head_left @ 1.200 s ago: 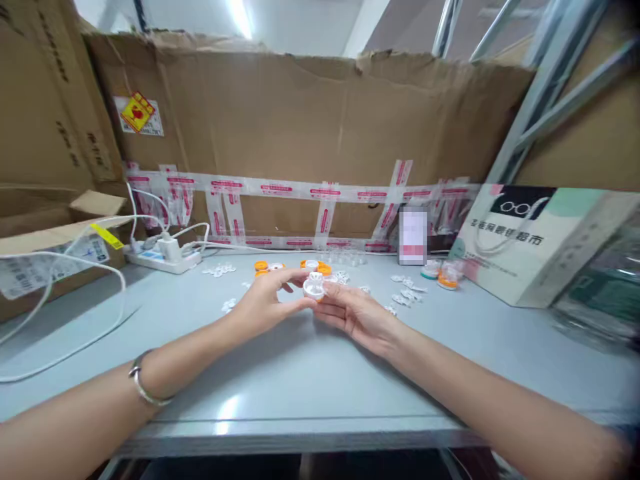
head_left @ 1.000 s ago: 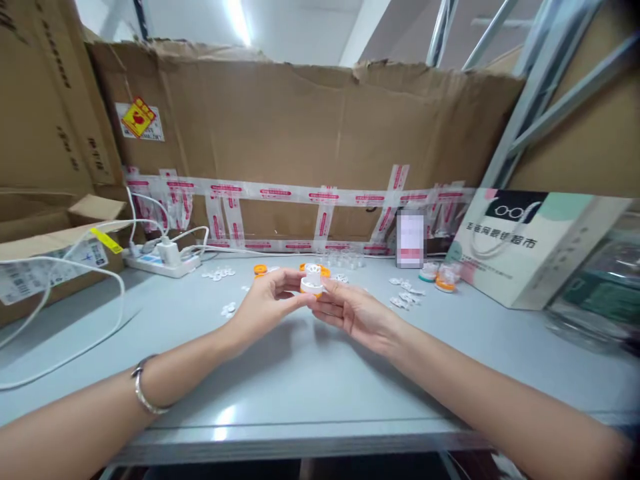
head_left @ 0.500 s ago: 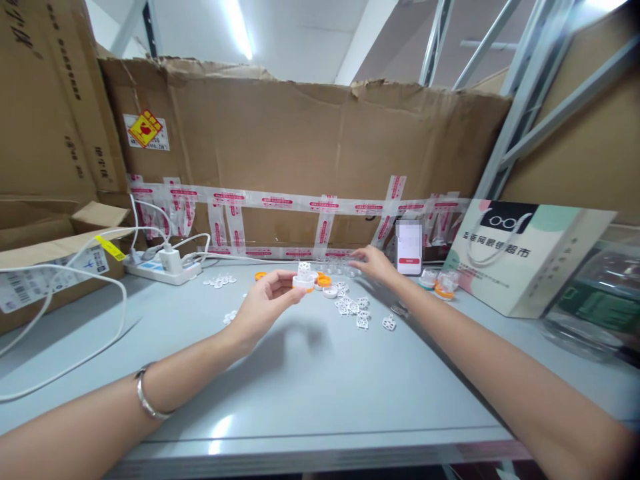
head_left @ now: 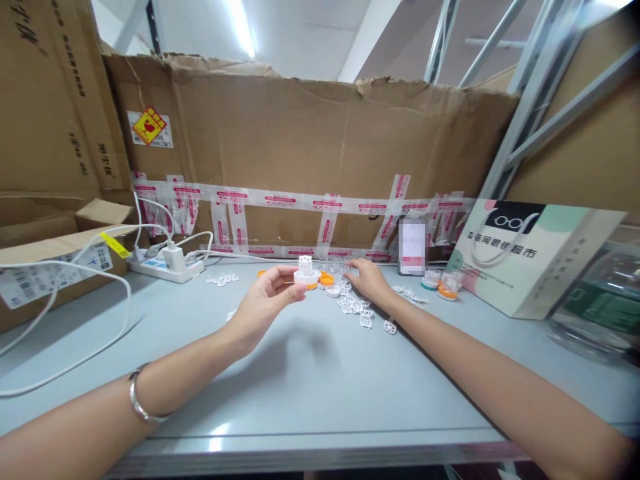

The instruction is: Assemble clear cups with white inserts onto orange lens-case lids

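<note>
My left hand (head_left: 274, 292) is closed on a round white-and-orange base (head_left: 307, 279), held upright above the table between thumb and fingers. A small white openwork cylinder (head_left: 305, 265) stands on top of this base. Farther back, my right hand (head_left: 369, 280) reaches down with bent fingers at a row of clear plastic pieces (head_left: 330, 264). Whatever its fingertips pinch is too small and see-through to make out. Just in front lie flat white openwork pieces (head_left: 353, 305), and beside them a white round cap (head_left: 333, 291) and an orange ring (head_left: 327, 279).
A phone (head_left: 413, 248) leans against the cardboard at the back. To its right are white, teal and orange round parts (head_left: 449, 288), a paper bag (head_left: 520, 267) and a large clear bottle (head_left: 595, 307). On the left are a power strip (head_left: 187, 272), white cables and an open carton (head_left: 55, 267).
My right hand has moved a little left and nearer along the clear pieces, uncovering white pieces behind its wrist. My left hand still holds the base. The view has shifted slightly.
</note>
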`<action>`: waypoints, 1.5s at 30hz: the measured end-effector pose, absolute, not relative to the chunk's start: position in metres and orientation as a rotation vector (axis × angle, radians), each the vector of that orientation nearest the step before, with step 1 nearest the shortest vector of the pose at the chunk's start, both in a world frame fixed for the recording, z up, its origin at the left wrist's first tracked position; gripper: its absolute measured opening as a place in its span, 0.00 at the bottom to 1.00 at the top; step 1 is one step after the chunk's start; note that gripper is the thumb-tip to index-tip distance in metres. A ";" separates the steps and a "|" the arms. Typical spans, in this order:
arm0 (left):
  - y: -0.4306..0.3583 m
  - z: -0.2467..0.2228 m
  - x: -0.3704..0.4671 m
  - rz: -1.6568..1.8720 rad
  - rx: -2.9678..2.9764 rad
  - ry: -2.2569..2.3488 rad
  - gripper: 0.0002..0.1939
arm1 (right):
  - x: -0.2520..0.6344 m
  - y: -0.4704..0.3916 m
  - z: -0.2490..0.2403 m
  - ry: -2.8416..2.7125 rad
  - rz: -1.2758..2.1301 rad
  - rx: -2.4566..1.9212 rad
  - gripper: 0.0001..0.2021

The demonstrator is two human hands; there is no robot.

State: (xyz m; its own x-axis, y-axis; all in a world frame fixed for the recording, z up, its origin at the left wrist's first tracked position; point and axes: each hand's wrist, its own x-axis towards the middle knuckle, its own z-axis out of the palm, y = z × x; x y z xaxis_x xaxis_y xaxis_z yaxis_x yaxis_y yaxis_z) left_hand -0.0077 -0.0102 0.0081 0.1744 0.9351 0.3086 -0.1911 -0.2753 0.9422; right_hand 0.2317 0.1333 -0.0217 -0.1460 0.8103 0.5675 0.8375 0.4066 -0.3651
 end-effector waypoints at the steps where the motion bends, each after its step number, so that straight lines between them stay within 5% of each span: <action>1: -0.011 0.008 -0.008 1.330 1.385 0.795 0.15 | 0.230 0.129 -0.015 -1.919 -0.028 -1.399 0.12; 4: -0.011 0.006 -0.007 1.298 1.396 0.816 0.16 | 0.218 0.107 0.012 -1.815 0.154 -1.307 0.14; 8: -0.010 0.001 -0.004 1.263 1.429 0.802 0.16 | 0.192 0.056 0.044 -1.549 0.993 -0.725 0.16; 11: -0.011 0.001 -0.001 1.268 1.451 0.799 0.15 | 0.177 0.025 0.049 -1.623 1.129 -0.634 0.14; 29: -0.020 0.007 -0.003 1.266 1.471 0.787 0.13 | 0.177 0.011 0.046 -1.954 0.909 -0.645 0.11; 36: -0.022 0.010 -0.005 1.302 1.472 0.690 0.11 | 0.182 0.014 0.041 -2.270 0.219 -0.353 0.36; 45: -0.018 0.006 -0.008 1.245 1.490 0.614 0.11 | 0.183 0.014 0.038 -2.274 0.012 -0.324 0.31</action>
